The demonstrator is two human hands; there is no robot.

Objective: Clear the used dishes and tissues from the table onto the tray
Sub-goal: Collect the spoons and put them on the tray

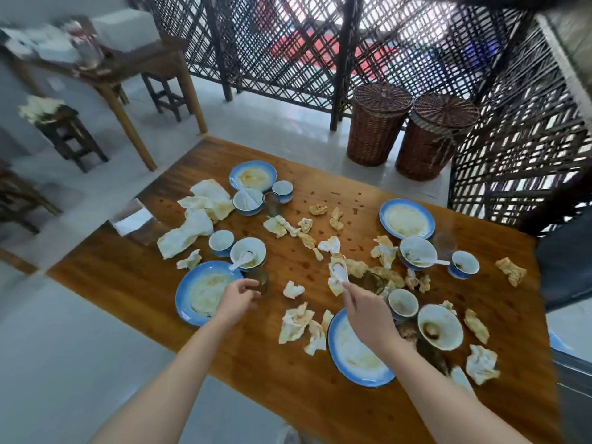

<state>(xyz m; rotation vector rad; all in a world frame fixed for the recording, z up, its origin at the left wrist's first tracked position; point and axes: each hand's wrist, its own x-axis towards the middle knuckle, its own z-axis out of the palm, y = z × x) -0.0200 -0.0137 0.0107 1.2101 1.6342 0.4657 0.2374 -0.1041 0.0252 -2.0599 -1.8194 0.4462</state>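
A wooden table (288, 373) is strewn with dirty blue-rimmed plates, white bowls, small cups and several crumpled stained tissues. My right hand (368, 312) holds a white soup spoon (340, 272) by its handle above a near plate (352, 354). My left hand (238, 298) hovers, fingers curled, beside a clear glass (260, 281) and over the edge of another plate (198, 293). A bowl with a spoon (248, 253) sits just beyond. No tray is clearly visible.
Two lidded wicker baskets (413, 129) stand past the table's far edge, in front of a dark lattice screen. A wooden side table and stools (105, 81) stand at the left. A dark object (570, 363) sits at the table's right edge.
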